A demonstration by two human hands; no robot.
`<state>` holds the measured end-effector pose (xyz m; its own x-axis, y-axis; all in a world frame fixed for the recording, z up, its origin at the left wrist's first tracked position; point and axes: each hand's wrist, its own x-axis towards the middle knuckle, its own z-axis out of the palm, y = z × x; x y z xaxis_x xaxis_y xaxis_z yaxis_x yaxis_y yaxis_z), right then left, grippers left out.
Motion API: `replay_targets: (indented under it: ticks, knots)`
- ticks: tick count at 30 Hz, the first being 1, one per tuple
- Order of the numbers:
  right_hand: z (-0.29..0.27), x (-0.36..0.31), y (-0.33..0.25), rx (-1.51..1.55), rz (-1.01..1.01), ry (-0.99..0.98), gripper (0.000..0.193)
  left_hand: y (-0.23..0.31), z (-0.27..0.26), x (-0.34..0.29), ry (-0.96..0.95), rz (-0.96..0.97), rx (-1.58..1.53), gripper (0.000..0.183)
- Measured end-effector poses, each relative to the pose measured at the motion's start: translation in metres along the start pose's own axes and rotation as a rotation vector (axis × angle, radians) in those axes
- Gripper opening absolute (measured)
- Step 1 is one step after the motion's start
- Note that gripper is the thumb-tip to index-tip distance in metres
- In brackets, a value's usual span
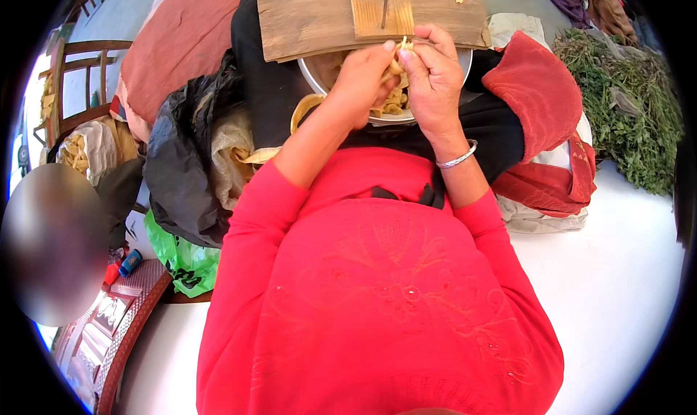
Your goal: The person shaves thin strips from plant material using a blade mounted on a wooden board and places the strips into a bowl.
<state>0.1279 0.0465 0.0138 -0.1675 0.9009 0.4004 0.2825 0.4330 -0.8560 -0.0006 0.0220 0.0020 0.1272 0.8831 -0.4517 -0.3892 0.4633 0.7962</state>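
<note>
My left hand (358, 81) and my right hand (437, 85) meet above a white-rimmed bowl (312, 75). Fingers of both are closed on a pale yellow strip (396, 68) of dried-looking, leathery material. Its exact kind I cannot make out. A curved length of similar strip (303, 112) hangs beside my left wrist. Short yellowish pieces (396, 107) lie in the bowl below my hands. Across the bowl's far side rests a wooden board (312, 16), with a narrower wooden block (367, 16) on it. A thin dark metal piece (385, 5) stands at that block, just beyond my fingertips.
To the left sit a black plastic bag (185, 161), a woven sack (231, 154) with more strips, and a green bag (185, 259). A wooden chair (87, 48) stands farther left. Red cloth (537, 88) and a heap of green plants (624, 103) lie right.
</note>
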Motion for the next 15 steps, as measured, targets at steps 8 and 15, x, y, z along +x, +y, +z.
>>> replay_targets:
  ticks: [8,15]
  knots:
    - [-0.021,0.0,0.014,0.711,0.498,-0.071,0.024,-0.007,-0.033,-0.045,0.063,0.481,0.751,0.014]
    - [-0.039,0.042,0.001,0.253,0.316,-0.536,0.032,0.032,-0.029,-0.031,0.083,0.926,1.32,0.009]
